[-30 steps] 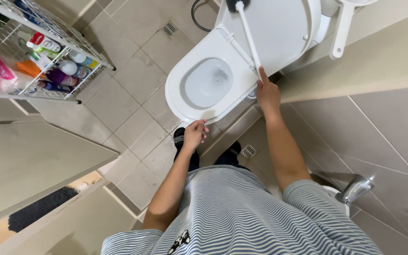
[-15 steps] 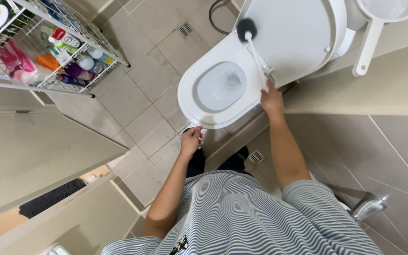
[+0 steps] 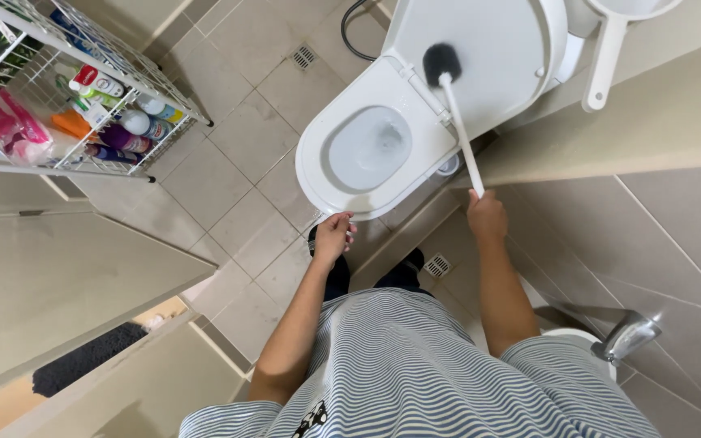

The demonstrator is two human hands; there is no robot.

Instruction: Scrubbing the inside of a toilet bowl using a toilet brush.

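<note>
Over the toilet (image 3: 342, 182), your right hand (image 3: 487, 216) is closed round the white handle of the toilet brush (image 3: 453, 105); its dark head rests against the raised lid, not in the bowl; your left hand (image 3: 333, 238) touches the front rim with loosely curled fingers, holding nothing; the seat is down, and I judge the bowl yet to be scrubbed; to your left the wire rack (image 3: 127, 77) carries a red-and-white tube, a purple bottle, an orange packet and a pink pack.
</note>
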